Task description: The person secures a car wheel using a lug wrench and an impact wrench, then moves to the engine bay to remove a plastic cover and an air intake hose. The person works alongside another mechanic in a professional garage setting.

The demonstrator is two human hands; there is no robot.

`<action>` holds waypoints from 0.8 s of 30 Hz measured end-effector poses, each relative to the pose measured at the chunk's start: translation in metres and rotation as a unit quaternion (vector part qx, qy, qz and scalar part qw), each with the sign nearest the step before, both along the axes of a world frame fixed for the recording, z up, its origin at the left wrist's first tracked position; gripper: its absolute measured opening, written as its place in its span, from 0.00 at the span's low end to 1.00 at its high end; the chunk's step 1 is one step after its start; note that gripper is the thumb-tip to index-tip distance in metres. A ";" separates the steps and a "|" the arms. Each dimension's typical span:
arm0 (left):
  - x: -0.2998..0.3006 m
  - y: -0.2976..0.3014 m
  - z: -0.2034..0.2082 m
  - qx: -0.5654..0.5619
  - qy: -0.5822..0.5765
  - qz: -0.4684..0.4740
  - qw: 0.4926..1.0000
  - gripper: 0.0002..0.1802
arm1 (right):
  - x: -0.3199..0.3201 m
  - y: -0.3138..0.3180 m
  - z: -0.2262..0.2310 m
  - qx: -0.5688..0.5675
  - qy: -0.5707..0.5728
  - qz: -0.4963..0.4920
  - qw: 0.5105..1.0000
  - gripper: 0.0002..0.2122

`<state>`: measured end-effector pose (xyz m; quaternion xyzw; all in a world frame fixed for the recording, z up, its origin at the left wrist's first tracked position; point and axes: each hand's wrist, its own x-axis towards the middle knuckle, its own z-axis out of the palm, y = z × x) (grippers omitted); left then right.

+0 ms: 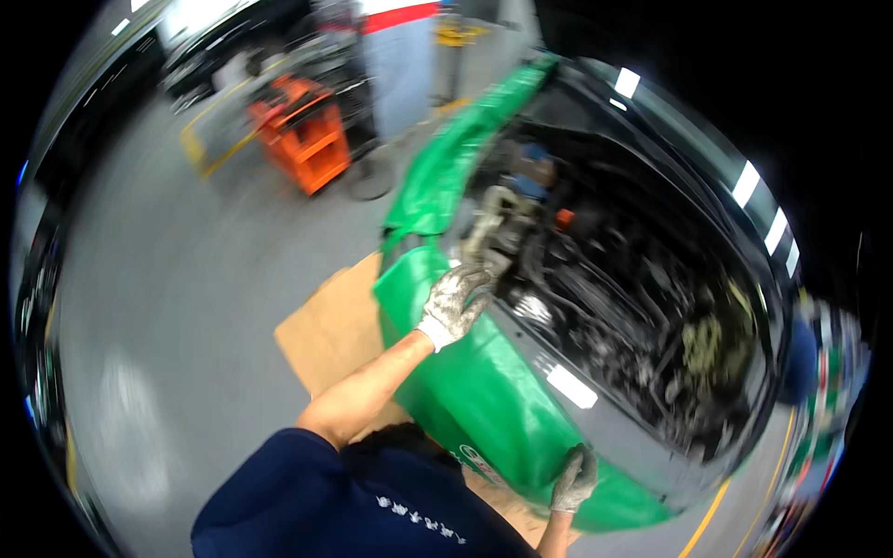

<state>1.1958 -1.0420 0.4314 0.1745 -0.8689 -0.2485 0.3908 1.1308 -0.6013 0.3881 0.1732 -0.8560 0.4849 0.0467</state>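
- A green cover (512, 400) drapes the nose of the car (633, 433), beside the open engine bay (595, 298).
- Your gloved left hand (454, 305), fingers loosely bent, rests at its bay-side edge; your gloved right hand (576, 477) curls near its far end. Whether either grips, I cannot tell.
- Ideally, smooth it flat, pulling evenly with both hands.

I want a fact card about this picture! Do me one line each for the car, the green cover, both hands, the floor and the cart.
Car: engine bay exposed
Green cover: draped along the car's front
Left hand: dirty whitish glove, at the cover's inner edge
Right hand: gloved, on the cover, farther right
Floor: grey, brown cardboard on it
Cart: orange, blurry
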 end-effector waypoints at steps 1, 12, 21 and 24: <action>0.043 -0.004 0.001 0.025 0.001 0.063 0.998 0.20 | -0.007 -0.017 0.009 0.026 -0.001 0.059 0.998 0.12; 0.673 0.198 -0.285 0.604 -0.418 0.511 0.447 0.28 | 0.085 -0.284 0.050 -0.007 -0.011 0.304 0.953 0.11; 0.756 0.126 -0.261 0.733 -0.257 0.541 0.323 0.26 | 0.257 -0.504 -0.031 0.278 -0.022 0.496 0.822 0.16; 0.764 0.013 -0.260 0.706 -0.215 0.527 0.422 0.26 | 0.280 -0.550 -0.072 0.356 -0.072 0.482 0.797 0.19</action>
